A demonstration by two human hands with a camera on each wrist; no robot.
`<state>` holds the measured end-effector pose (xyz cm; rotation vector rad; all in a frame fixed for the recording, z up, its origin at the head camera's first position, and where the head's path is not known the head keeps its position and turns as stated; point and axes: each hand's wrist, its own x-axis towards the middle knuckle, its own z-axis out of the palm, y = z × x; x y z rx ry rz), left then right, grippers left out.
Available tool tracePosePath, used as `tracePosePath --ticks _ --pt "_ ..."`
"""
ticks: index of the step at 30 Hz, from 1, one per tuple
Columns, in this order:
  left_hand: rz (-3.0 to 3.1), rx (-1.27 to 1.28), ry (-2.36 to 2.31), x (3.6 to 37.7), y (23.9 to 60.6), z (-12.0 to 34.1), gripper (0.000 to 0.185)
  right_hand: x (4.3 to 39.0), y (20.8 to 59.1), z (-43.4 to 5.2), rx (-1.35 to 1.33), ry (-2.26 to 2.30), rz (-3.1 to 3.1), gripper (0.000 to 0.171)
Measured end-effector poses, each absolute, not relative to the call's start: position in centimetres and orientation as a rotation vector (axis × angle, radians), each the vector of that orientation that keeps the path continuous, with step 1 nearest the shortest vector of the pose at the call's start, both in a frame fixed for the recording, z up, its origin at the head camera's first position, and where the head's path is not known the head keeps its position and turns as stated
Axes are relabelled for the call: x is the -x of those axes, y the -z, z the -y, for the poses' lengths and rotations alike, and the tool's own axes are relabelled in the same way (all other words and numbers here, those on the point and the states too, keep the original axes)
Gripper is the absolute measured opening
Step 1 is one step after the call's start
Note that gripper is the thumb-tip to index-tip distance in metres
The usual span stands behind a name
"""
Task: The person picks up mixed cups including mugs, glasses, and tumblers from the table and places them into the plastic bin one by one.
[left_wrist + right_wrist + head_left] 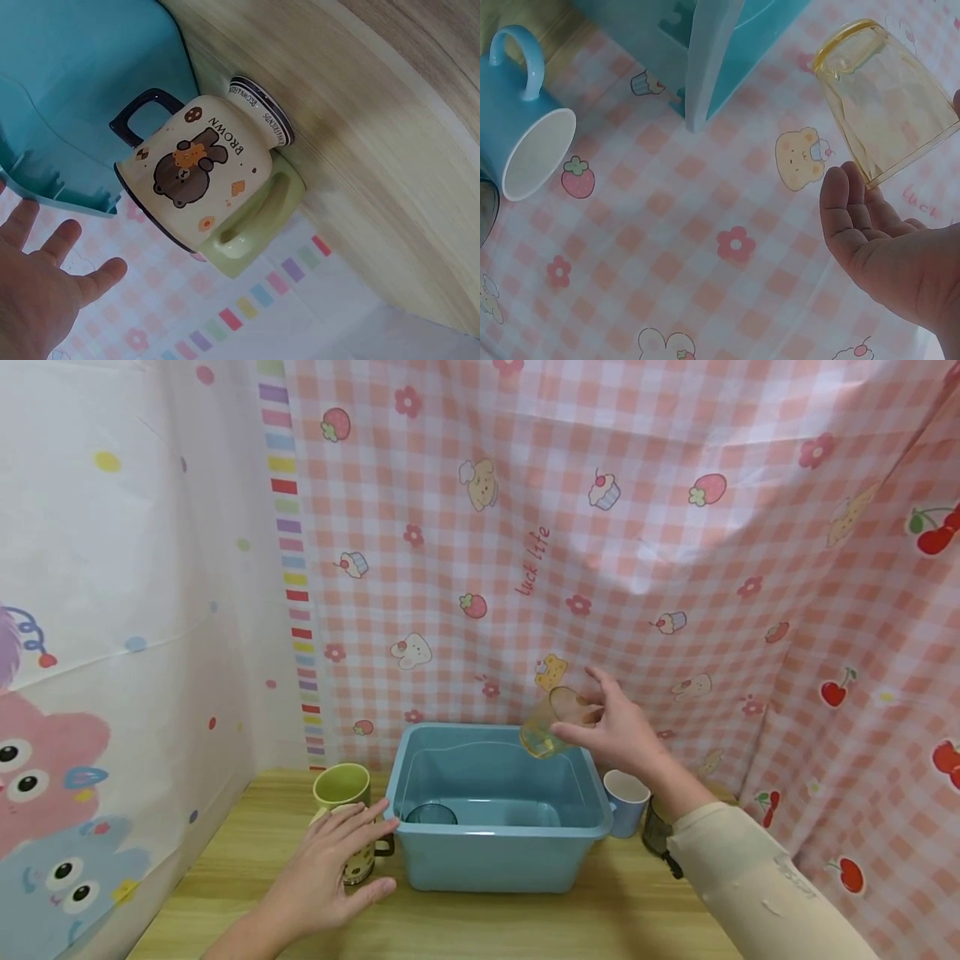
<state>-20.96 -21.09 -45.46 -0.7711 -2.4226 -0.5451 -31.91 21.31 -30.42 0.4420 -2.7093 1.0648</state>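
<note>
Glass tilts over the tub, pinched in the right hand grip.

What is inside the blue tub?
Inside the tub one dark glass stands in the near left corner. The near wall hides the floor right behind it, so more there cannot be excluded.

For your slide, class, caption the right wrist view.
Right hand holds a tilted amber glass tumbler beside the blue plastic tub; light blue mug nearby.

Amber tumbler clear, glossy; tub matt plastic; table wood grain.
</note>
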Motion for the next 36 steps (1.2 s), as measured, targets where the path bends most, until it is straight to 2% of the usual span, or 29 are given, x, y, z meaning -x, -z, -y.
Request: tracePosePath --ticks 36 --pt "2.418 0.778 0.547 21.0 45.5 21.2 0.065 32.4 31.2 -16.4 -0.527 -1.143 2.728 0.11"
